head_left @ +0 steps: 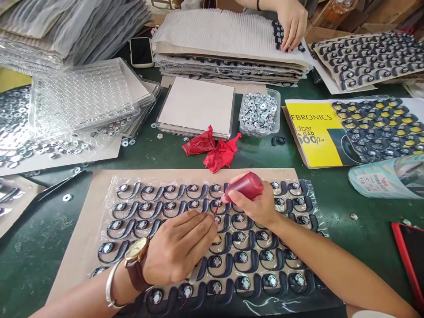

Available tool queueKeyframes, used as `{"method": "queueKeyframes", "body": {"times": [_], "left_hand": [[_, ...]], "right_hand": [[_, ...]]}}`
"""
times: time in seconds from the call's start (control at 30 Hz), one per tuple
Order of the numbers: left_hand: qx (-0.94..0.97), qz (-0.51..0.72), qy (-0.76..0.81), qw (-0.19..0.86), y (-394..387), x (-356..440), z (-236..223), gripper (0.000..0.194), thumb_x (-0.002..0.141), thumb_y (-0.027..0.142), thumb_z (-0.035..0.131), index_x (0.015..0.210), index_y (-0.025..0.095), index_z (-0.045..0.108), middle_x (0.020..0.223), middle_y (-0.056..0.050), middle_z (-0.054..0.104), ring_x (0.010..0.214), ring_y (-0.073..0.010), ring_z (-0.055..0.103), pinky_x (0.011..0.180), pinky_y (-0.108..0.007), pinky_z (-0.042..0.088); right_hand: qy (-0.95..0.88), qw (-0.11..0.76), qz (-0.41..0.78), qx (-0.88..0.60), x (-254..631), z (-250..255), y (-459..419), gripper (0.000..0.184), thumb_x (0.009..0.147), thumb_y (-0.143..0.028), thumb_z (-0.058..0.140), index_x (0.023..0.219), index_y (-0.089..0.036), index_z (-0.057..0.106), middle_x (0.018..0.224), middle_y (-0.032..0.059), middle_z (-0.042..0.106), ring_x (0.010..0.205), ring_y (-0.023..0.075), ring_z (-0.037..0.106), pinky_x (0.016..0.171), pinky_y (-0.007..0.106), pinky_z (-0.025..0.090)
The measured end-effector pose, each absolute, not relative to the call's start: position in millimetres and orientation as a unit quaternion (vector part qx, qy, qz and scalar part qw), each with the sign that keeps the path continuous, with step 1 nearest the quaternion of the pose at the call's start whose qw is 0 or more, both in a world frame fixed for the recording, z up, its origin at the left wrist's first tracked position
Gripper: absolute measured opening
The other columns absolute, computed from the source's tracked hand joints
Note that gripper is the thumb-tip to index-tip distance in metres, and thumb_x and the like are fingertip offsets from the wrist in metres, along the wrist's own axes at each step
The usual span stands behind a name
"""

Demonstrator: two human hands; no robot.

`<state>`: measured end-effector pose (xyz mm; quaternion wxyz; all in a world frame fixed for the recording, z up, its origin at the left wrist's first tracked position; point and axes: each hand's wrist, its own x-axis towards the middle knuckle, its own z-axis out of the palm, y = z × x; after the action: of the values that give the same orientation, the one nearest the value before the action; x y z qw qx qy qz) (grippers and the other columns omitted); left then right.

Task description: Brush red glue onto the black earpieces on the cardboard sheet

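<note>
A cardboard sheet [89, 229] under clear film carries several rows of black ear-hook parts [149, 207] with round metal discs. My right hand [258, 205] is closed round a small red bottle [247, 186], whose thin nozzle points down-left at one part. My left hand [180, 247], with a brown-strapped watch and a bangle on the wrist, rests on the sheet with fingers pinched beside the nozzle tip; what they pinch is too small to make out.
Two crumpled red cloths [218, 152] lie behind the sheet. A clear tub of metal washers [260, 112], stacked plastic trays [82, 95], a phone [141, 51] and more part sheets [371, 57] surround it. Another person's hand [292, 24] works at the back.
</note>
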<state>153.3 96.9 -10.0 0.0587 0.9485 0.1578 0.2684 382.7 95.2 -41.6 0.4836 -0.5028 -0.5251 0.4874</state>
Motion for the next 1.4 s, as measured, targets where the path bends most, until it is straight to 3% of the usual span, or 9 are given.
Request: {"method": "queueKeyframes", "body": {"times": [0.3,1.4], "left_hand": [[0.959,0.25,0.135,0.008,91.6,160.3,0.0,0.03,0.095,0.008,0.039,0.102,0.005,0.068,0.099,-0.014,0.074,0.097,-0.0218,0.072,0.087,-0.035,0.061],[0.958,0.245,0.141,0.04,92.1,157.1,-3.6,0.032,0.096,0.01,0.039,0.104,0.003,0.069,0.104,-0.015,0.074,0.097,-0.0256,0.071,0.085,-0.039,0.059]], "right_hand": [[-0.559,0.458,0.447,-0.527,380.3,-36.9,96.0,0.024,0.082,-0.041,0.073,0.086,-0.019,0.065,0.07,0.0051,0.073,0.063,0.0198,0.07,0.064,0.033,0.059],[-0.54,0.478,0.422,-0.549,381.4,-45.1,98.1,0.02,0.084,-0.041,0.072,0.08,-0.021,0.068,0.071,0.0025,0.074,0.063,0.019,0.07,0.066,0.034,0.057]]}}
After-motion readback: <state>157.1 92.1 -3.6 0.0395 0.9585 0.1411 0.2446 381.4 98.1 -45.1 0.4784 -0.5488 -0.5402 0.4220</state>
